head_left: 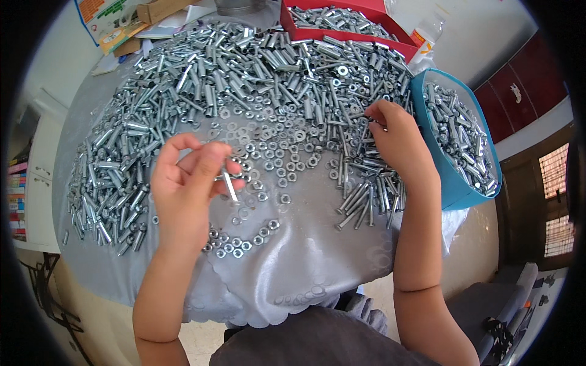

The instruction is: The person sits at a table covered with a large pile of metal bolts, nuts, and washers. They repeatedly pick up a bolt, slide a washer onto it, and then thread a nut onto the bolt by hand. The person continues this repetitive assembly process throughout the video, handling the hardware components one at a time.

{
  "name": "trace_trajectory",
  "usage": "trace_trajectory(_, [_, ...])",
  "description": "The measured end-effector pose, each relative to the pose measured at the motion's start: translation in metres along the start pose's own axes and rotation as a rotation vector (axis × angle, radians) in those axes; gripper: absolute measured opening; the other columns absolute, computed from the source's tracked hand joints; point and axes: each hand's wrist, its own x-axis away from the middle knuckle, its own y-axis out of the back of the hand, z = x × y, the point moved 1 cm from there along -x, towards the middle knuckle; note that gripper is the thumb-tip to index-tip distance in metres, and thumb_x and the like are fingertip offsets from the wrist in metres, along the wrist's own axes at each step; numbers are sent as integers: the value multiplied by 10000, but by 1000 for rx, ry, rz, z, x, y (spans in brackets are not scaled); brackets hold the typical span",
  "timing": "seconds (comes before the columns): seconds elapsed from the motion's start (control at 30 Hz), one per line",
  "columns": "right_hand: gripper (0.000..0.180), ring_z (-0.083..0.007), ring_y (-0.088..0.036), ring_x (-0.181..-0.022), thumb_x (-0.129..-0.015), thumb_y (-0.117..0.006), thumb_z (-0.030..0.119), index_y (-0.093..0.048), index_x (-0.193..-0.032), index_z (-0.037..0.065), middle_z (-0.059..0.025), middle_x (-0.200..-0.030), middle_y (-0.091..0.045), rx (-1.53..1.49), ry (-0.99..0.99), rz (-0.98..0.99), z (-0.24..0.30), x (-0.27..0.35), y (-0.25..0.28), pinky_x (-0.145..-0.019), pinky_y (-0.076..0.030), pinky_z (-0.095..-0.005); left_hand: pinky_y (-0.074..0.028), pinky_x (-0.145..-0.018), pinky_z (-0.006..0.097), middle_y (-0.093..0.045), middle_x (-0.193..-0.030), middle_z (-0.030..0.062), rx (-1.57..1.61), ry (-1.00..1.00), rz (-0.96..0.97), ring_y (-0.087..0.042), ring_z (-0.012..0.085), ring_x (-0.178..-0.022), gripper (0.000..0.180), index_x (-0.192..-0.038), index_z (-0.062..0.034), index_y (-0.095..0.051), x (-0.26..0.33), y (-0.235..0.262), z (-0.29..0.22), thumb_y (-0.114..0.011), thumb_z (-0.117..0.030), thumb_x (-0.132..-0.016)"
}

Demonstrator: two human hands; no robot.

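Observation:
My left hand is raised over the near left part of the table, its fingers pinching a short, shiny metal rod. Whether that rod is a bolt or a sleeve I cannot tell. My right hand reaches into the right side of the hardware pile, thumb and fingers pressed together at the bolts. What they grip is too small to make out. Loose nuts and flat washers lie between the hands. A row of nuts sits near my left wrist. Long bolts lie left of my right forearm.
Metal sleeves are heaped across the back and left of the cloth-covered table. A blue bin of bolts stands at right, and a red box of hardware at the back. Beside it is a clear bottle.

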Motion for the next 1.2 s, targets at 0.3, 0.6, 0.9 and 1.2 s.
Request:
trace_trajectory(0.3, [255, -186, -569, -856, -693, -512, -44, -594, -930, 4, -87, -918, -620, -171, 1, -112, 25, 4, 10, -769, -457, -301, -344, -398, 119, -577, -1089, 1, 391, 393, -153, -497, 22, -609, 207, -1100, -88, -548, -12, 18, 3, -514, -171, -914])
trace_trajectory(0.6, [218, -157, -543, -841, -695, -532, -46, -589, -894, 22, -52, -901, -587, -201, 86, -104, 41, 8, 7, -772, -448, -287, -247, -397, 180, -611, -888, 29, 412, 494, -129, -331, 39, -459, 52, -880, -74, -563, -11, 23, 5, -542, -120, -870])
trace_trajectory(0.9, [176, -150, -517, -708, -677, -543, -51, -601, -826, 21, -76, -823, -512, -671, 128, 83, 69, 21, -24, -607, -440, -262, -314, -471, 192, -613, -891, 162, 234, 446, 82, -378, 48, -500, 77, -930, -48, -489, -3, 4, 6, -489, -62, -854])
trace_trajectory(1.2, [241, -111, -531, -835, -723, -624, -36, -555, -953, -25, -38, -949, -555, -1167, -121, 580, 84, 29, -35, -701, -479, -237, -323, -495, 180, -606, -808, 109, 71, 390, 194, -422, 36, -537, 112, -935, -36, -487, -1, 3, 5, -536, -63, -837])
